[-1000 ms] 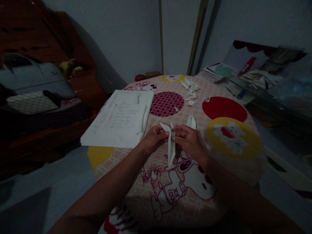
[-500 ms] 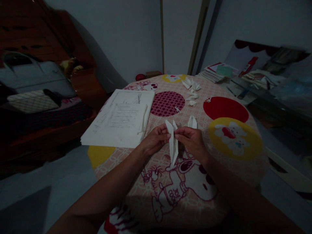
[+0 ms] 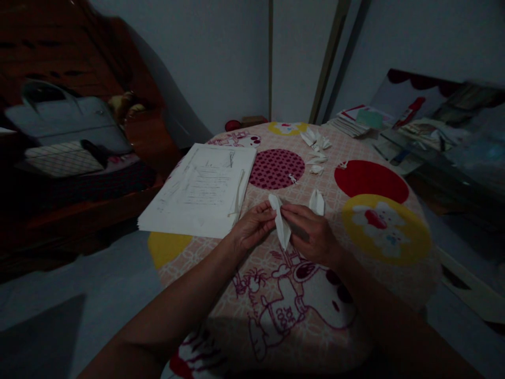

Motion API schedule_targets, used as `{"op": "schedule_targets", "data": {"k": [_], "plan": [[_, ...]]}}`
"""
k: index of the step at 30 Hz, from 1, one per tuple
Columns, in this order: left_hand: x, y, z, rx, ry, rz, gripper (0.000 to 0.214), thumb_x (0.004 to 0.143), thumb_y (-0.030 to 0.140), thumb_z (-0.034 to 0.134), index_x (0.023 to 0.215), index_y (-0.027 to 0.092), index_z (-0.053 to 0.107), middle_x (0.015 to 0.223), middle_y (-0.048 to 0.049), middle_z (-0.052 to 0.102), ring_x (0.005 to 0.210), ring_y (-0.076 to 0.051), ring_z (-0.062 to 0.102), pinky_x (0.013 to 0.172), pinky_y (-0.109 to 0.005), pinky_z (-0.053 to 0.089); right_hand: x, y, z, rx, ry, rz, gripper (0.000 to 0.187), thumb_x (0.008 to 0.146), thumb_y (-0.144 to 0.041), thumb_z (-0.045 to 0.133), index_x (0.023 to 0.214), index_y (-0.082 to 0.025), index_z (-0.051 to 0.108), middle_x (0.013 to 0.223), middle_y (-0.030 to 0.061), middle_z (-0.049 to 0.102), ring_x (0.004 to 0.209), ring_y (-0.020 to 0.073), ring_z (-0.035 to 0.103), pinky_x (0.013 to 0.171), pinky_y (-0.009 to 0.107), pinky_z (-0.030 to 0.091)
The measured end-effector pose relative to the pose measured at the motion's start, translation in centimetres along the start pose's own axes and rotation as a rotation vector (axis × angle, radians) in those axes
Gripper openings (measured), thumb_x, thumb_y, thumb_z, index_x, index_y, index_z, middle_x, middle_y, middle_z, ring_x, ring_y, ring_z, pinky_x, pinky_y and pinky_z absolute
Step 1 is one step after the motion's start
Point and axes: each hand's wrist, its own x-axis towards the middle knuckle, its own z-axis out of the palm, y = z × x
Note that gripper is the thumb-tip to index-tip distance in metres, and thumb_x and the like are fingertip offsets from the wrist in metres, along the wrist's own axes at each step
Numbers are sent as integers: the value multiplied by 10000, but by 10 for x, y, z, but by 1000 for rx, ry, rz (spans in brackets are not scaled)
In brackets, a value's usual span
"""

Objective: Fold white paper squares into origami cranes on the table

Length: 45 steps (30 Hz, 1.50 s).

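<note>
Folded white paper piece [image 3: 282, 227], long & narrow w/ a pointed lower tip, held just above the bench [image 3: 244, 266] at centre, near edge side, between both hands. The left hand [image 3: 252, 229] pinches its upper part from the left, thumb & fingertips closed on the paper. The right hand [image 3: 312, 235] grips it from the right, fingers curled over the fold, knuckles up. The tip points down toward the cartoon dog print [image 3: 292, 295] on the tablecloth, not touching it as far as can be told; light is dim.

Just right & far of the right hand, a second folded piece [image 3: 316, 201] lies on the cloth, apart from the hands. Left of the left hand, very near it, a stack of white sheets [image 3: 203, 190] w/ faint writing on the top one, its corner hanging past the bench's left edge. Farther back: a maroon dotted circle [image 3: 276, 168] in the cloth print, a red circle [image 3: 371, 181] & a yellow circle [image 3: 385, 229] to the right. Near the far edge, a cluster of small folded paper bits [image 3: 316, 141], a few more [image 3: 316, 163] trailing nearer.

Off the bench: grey bag [image 3: 67, 122] at far left on dark wood furniture, pile of books & papers [image 3: 357, 119] at far right, too blurred for detail
</note>
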Motion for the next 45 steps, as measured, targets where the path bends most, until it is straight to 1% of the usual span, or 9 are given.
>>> {"op": "schedule_targets", "data": {"k": [5, 11, 16, 24, 28, 30, 35, 41, 45], "plan": [[0, 2, -1, 5, 41, -8, 301, 759, -80, 617, 996, 99, 673, 875, -55, 739, 723, -114, 716, 721, -180, 597, -1, 3, -8, 64, -55, -3, 508, 874, -153, 602, 1381, -174, 586, 1345, 175, 642, 1237, 272, 626, 1015, 475, 544], [0, 1, 1, -13, 64, -12, 265, 768, -81, 607, 953, 91, 685, 855, -59, 741, 702, -110, 713, 717, -176, 598, -1, 3, -6, 40, -7, 1, 477, 889, -184, 612, 1366, -184, 602, 1301, 166, 678, 1184, 274, 662, 978, 485, 568], [2, 0, -3, -7, 57, -19, 257, 760, -71, 631, 947, 94, 689, 866, -65, 746, 686, -108, 707, 726, -184, 600, -2, 3, -6, 42, -9, -11, 439, 910, -208, 599, 1349, -200, 609, 1301, 160, 680, 1193, 265, 660, 967, 481, 574], [1, -3, 1, 48, 26, -6, 300, 709, -33, 719, 976, 101, 690, 858, -56, 752, 685, -114, 706, 691, -179, 584, -4, 4, 6, -154, 89, -84, 425, 903, -195, 557, 1324, -169, 608, 1150, 153, 735, 1049, 262, 710, 883, 454, 609], [-2, -4, 7, 59, -1, 14, 304, 663, -15, 779, 925, 110, 690, 770, -18, 730, 601, -91, 667, 608, -157, 554, -1, -1, 10, -222, 141, -88, 341, 904, -155, 526, 1205, -154, 685, 1055, 152, 752, 979, 261, 724, 849, 432, 614], [-2, -4, 7, 49, -6, 20, 304, 665, -17, 777, 927, 109, 689, 770, -18, 728, 596, -87, 661, 617, -159, 555, 0, -4, 9, -193, 172, -54, 323, 894, -120, 520, 1148, -166, 714, 1045, 139, 755, 970, 244, 726, 842, 404, 615], [-1, -2, 5, 38, 16, 17, 298, 695, -24, 742, 955, 105, 679, 837, -40, 737, 726, -117, 706, 730, -190, 587, 3, -7, 3, -48, 203, 107, 289, 851, -106, 586, 1052, -239, 745, 1019, 66, 772, 914, 199, 741, 800, 344, 620], [0, -5, 5, 41, 13, 56, 347, 655, -13, 781, 960, 114, 676, 827, -19, 731, 690, -101, 691, 692, -179, 579, 4, -6, 6, 0, 247, 108, 258, 831, -152, 641, 1046, -242, 752, 1004, 73, 778, 927, 216, 740, 818, 375, 618], [-1, -6, 8, 61, 3, 88, 361, 617, 7, 825, 924, 120, 670, 829, -13, 733, 695, -103, 687, 704, -192, 571, 6, -9, 5, 83, 263, 222, 207, 842, -160, 639, 980, -253, 762, 974, 47, 780, 904, 199, 735, 822, 359, 610]]}}
